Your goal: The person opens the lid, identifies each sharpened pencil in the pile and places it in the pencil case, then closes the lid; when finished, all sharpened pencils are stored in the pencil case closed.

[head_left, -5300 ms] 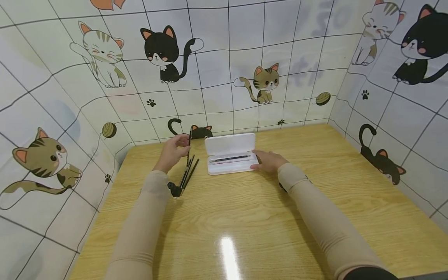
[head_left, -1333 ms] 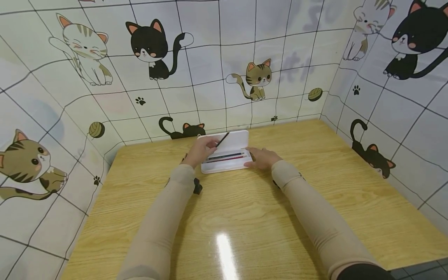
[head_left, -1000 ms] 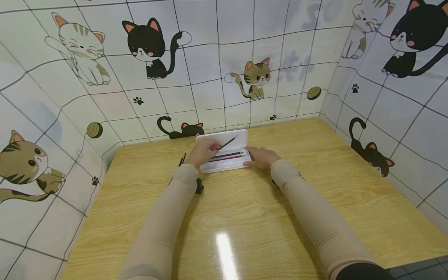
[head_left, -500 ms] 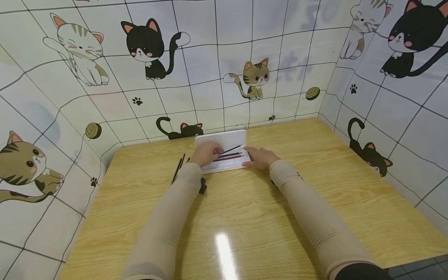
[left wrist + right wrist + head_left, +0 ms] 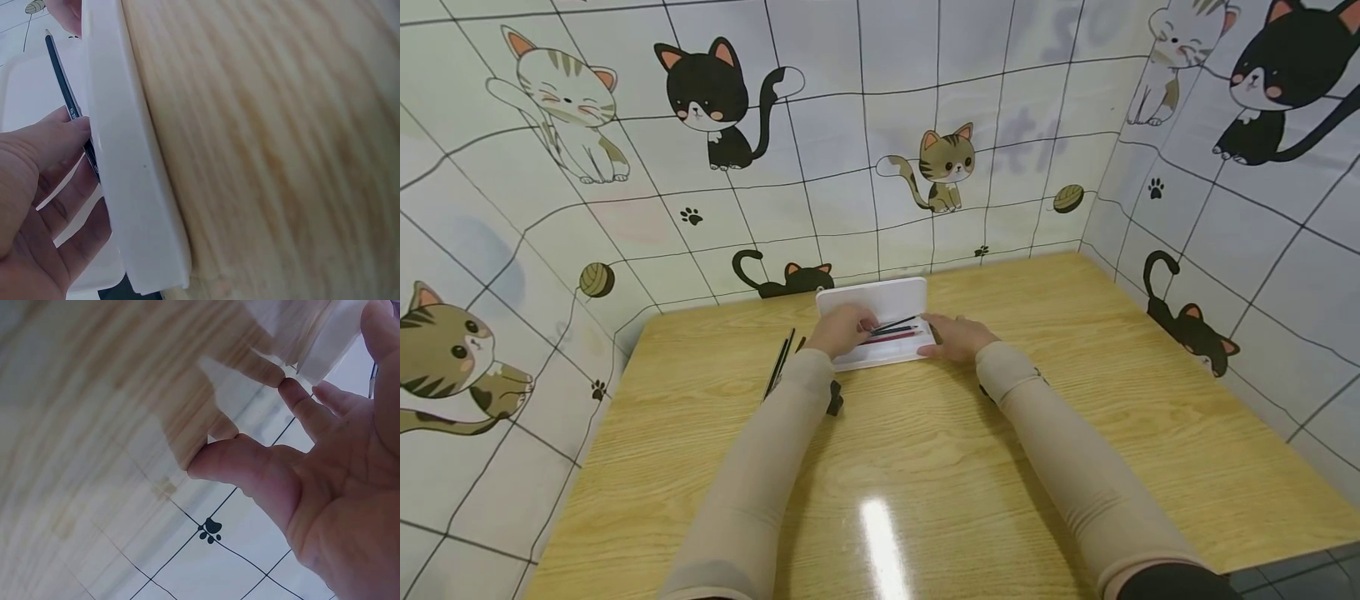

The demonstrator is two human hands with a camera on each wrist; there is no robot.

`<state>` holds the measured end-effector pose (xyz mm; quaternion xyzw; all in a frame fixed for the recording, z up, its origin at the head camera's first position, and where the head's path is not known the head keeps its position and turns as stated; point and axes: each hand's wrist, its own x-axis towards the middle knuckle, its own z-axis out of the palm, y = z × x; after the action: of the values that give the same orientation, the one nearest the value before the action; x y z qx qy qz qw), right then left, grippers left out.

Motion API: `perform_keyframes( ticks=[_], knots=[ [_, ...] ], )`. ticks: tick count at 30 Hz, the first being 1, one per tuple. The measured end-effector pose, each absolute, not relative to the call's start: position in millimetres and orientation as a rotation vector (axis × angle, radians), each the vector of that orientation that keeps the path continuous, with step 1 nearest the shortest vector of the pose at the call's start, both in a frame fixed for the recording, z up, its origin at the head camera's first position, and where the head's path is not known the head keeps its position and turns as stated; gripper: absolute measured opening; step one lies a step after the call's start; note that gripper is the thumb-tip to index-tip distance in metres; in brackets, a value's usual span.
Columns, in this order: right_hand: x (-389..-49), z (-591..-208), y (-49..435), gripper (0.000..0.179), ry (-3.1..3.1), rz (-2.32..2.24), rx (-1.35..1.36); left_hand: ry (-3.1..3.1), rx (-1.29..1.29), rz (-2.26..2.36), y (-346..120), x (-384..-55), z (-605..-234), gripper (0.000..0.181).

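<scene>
A white pencil case [image 5: 887,361] lies on the table with its lid [image 5: 872,293] raised. My left hand [image 5: 844,331] is over its left part, pinching a dark pencil [image 5: 62,78] between thumb and fingers. That pencil slants across the case, its far end toward the right. Beneath it lie another dark pencil [image 5: 901,330] and a red pencil [image 5: 891,337], their left ends hidden by the hand. My right hand [image 5: 961,337] holds the case's right end, thumb at the front corner and index finger near the hinge. In the right wrist view its other fingers [image 5: 250,465] touch the tabletop.
Several dark pencils [image 5: 778,367] lie on the table left of the case, partly hidden behind the left sleeve [image 5: 760,483]. A black device [image 5: 835,398] sits at the left wrist. A cat-patterned wall covering [image 5: 850,167] stands right behind the wooden table [image 5: 1000,467].
My left hand has brought a dark pencil from the left side over to the case and lowered it inside. A red pencil has come into view there. The right hand stays at the case's right end.
</scene>
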<state>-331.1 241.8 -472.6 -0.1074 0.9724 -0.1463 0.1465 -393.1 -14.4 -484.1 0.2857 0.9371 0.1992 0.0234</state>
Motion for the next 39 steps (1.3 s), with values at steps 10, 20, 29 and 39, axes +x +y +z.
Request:
perform_keyframes(
  ticks=[10,20,29,39],
  knots=[
    [-331.0,-472.3,241.9,0.1,2.82,-0.502,-0.306,2.909,0.915,0.547,-11.1,-392.5,-483.0,0.022],
    [-331.8,-472.1,241.6,0.099,2.818,-0.492,-0.312,2.91,0.908,0.558,-12.6,-390.8,-481.7,0.022],
    [-333.8,-473.3,240.3,0.099,2.818,-0.474,-0.331,2.913,0.989,0.663,-23.7,-386.0,-468.3,0.02],
    [-333.4,-474.0,242.6,0.106,2.799,-0.484,-0.323,3.132,1.127,0.992,-58.5,-375.1,-440.6,0.019]
  ],
)
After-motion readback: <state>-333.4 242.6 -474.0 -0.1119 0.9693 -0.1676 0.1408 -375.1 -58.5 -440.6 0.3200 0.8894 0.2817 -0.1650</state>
